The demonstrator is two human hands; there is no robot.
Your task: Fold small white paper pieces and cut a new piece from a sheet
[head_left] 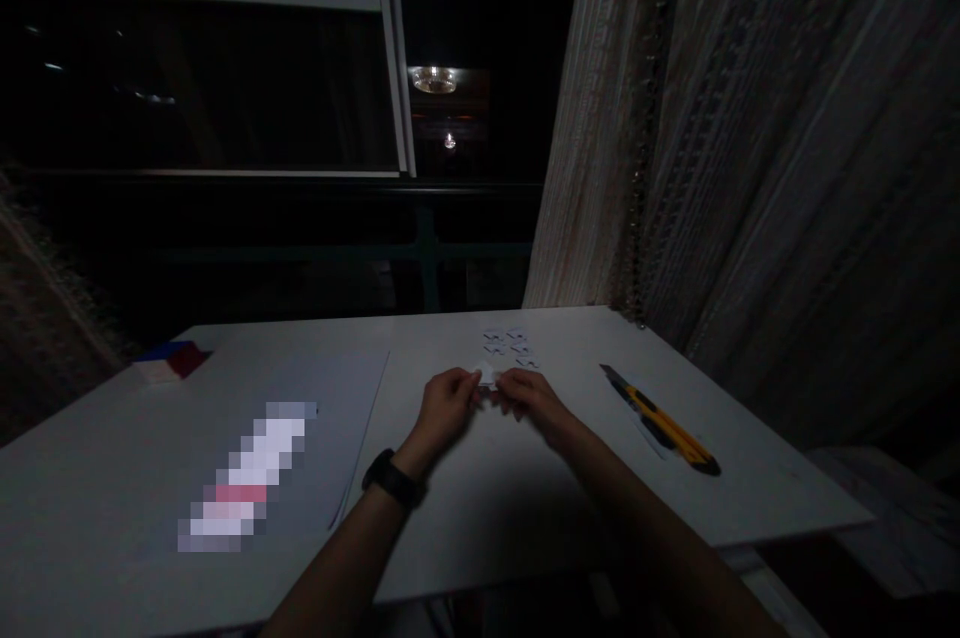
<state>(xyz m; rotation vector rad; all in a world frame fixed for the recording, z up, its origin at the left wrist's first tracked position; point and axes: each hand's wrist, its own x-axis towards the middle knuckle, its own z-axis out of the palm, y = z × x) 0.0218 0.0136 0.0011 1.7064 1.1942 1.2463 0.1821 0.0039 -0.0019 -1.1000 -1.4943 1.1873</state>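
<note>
Both of my hands meet above the middle of a white table, pinching a small piece of white paper between them. My left hand, with a dark watch on its wrist, grips the left side of the piece. On the opposite side, the fingers of my right hand are closed on it. Just beyond my hands lie several small white paper pieces with dark marks, set out in a loose group. What is on the held piece is too small and dim to read.
To the right lies a yellow and black utility knife, with a thin strip beside it. White paper sheets lie on the left, partly blurred out. A blue, red and white block sits at the far left. Curtains hang beyond the table.
</note>
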